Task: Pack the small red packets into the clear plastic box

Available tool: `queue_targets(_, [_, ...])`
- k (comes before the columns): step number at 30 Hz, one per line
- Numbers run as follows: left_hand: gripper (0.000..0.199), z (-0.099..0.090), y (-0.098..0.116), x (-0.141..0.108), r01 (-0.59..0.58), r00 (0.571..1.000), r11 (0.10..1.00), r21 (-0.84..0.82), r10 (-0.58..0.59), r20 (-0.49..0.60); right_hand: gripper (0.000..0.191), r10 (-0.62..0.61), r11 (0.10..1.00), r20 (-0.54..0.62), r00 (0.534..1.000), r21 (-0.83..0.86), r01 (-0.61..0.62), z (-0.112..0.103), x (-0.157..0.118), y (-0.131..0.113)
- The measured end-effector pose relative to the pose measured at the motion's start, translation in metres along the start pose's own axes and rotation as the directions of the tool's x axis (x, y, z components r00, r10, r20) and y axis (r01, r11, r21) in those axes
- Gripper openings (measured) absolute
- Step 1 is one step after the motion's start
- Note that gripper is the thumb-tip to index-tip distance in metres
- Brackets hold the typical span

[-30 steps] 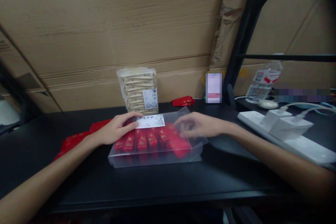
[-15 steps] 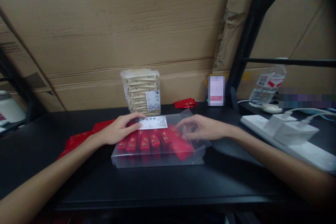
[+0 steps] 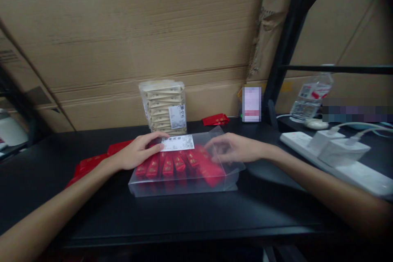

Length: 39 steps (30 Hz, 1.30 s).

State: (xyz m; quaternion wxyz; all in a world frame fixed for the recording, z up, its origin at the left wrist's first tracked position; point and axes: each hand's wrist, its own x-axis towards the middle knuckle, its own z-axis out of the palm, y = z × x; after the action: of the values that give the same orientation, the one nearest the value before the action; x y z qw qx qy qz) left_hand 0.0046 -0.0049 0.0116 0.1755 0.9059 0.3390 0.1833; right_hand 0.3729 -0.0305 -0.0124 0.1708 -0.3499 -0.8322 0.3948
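A clear plastic box (image 3: pixel 181 186) lies on the black table, with several red packets (image 3: pixel 168 166) in a row inside and a white label (image 3: pixel 177 143) on top. My left hand (image 3: pixel 139 151) rests on the box's left end, thumb and fingers apart. My right hand (image 3: pixel 233 147) reaches into the open right end, beside a tilted red packet (image 3: pixel 210 172). Its fingers are curled and partly seen through the plastic; whether they grip that packet is unclear.
More red packets (image 3: pixel 89 164) lie at the left. Behind stand a pack of cream packets (image 3: pixel 162 108) and a small red pile (image 3: pixel 215 120). A white power strip (image 3: pixel 368 176) and a bottle (image 3: pixel 310 96) are at the right.
The whole view has shifted slightly. Both hands and the box hold nearly the same places relative to each other.
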Motion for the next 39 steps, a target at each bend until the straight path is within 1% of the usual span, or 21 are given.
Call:
queue_targets(8, [0.040, 0.000, -0.004, 0.000, 0.018, 1.000, 1.000, -0.002, -0.018, 0.005, 0.056, -0.025, 0.998, -0.002, 1.000, -0.054, 0.025, -0.001, -0.001, 0.001])
queue_targets(14, [0.039, -0.002, -0.001, 0.001, 0.014, 1.000, 1.000, 0.018, -0.015, 0.014, 0.058, -0.032, 0.995, -0.007, 0.999, -0.090, 0.031, -0.002, 0.000, 0.001])
queue_targets(19, [0.040, -0.001, 0.000, 0.002, 0.042, 0.999, 0.999, 0.020, -0.043, 0.014, 0.056, -0.041, 0.974, -0.020, 0.999, -0.225, 0.035, -0.002, -0.002, 0.004])
queue_targets(21, [0.040, -0.001, 0.000, 0.003, 0.039, 0.999, 0.999, 0.021, -0.040, 0.016, 0.053, -0.060, 0.966, -0.012, 0.998, -0.254, 0.055, -0.002, -0.003, 0.006])
queue_targets(26, [0.040, -0.001, -0.001, 0.004, 0.031, 0.999, 0.999, 0.028, -0.032, 0.017, 0.051, -0.092, 0.968, 0.008, 0.996, -0.232, 0.092, -0.002, -0.005, 0.008])
queue_targets(32, [0.040, -0.001, 0.001, 0.002, 0.034, 0.999, 0.999, 0.026, -0.035, 0.012, 0.052, -0.068, 0.975, -0.002, 0.998, -0.213, 0.066, -0.002, -0.003, 0.010])
queue_targets(39, [0.039, 0.000, 0.000, 0.001, 0.016, 1.000, 1.000, 0.007, -0.016, 0.009, 0.051, -0.074, 0.980, -0.003, 0.997, -0.185, 0.072, 0.000, -0.002, 0.009])
